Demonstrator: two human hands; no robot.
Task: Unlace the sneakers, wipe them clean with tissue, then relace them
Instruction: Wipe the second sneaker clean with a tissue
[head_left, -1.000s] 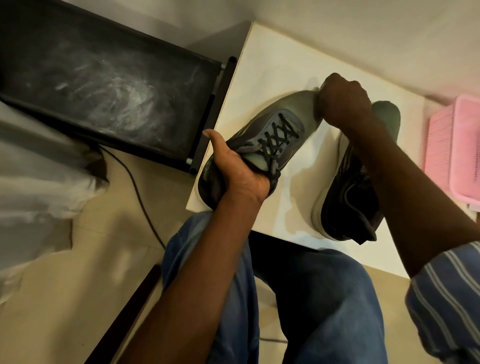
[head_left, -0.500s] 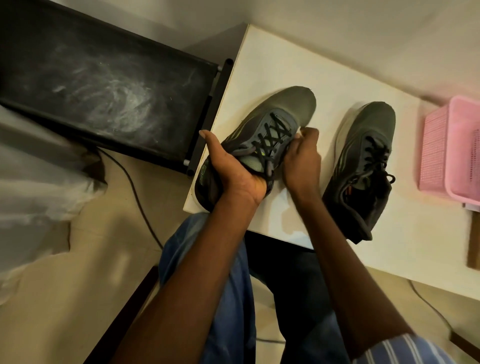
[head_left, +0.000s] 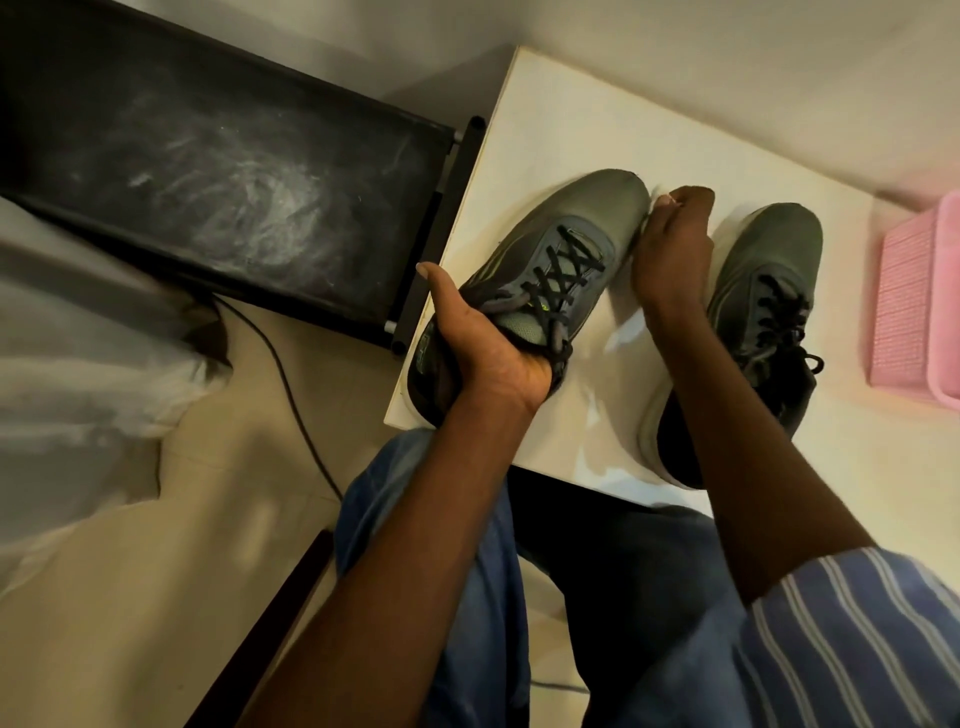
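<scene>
head view: left hand (head_left: 488, 353) clamped around heel of the left sneaker (head_left: 550, 270) at the white table (head_left: 571, 114) corner. right hand (head_left: 672, 249) fisted at its toe, pinching something pale, can't tell what. right sneaker (head_left: 769, 291) just beside, laced.

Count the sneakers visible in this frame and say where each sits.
2. One sneaker lies near the white table's left edge, its heel held by the left hand. The other sneaker rests further right, partly hidden behind the right forearm.
</scene>
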